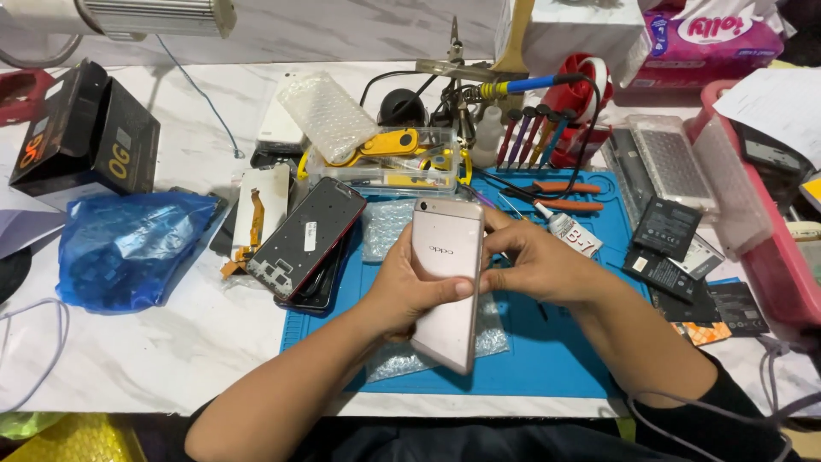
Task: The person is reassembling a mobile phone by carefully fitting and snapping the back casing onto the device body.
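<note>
Held at the centre of the view, above a blue work mat [547, 359]: a rose-gold phone [446, 282], back side up, top end toward 12 o'clock, tilted slightly. Left hand [406, 287] wrapped around its left edge from beneath, thumb lying across the back – grasping the phone. Right hand [534, 265] at the phone's right edge, fingertips pinched against the side near the upper half – clenched lightly on the phone as well.

Under the phone, on the mat, a piece of clear bubble wrap [402, 359]. At 9 o'clock from the phone, a dark phone frame with red rim [306, 238], lying flat, partly over the mat's left edge. Further toward 9 o'clock, a crumpled blue plastic bag [124, 248] on the white desk [171, 351]. At 10 o'clock, black cardboard boxes [85, 128].

At 12 o'clock, a clear plastic organiser box [385, 162] with yellow tools inside. At 1 o'clock, a row of coloured screwdrivers [534, 133] standing upright, and a small white glue tube [571, 233] lying just beside the right hand. At 3 o'clock, several flat black phone batteries [671, 235], near a pink tray [782, 274].
</note>
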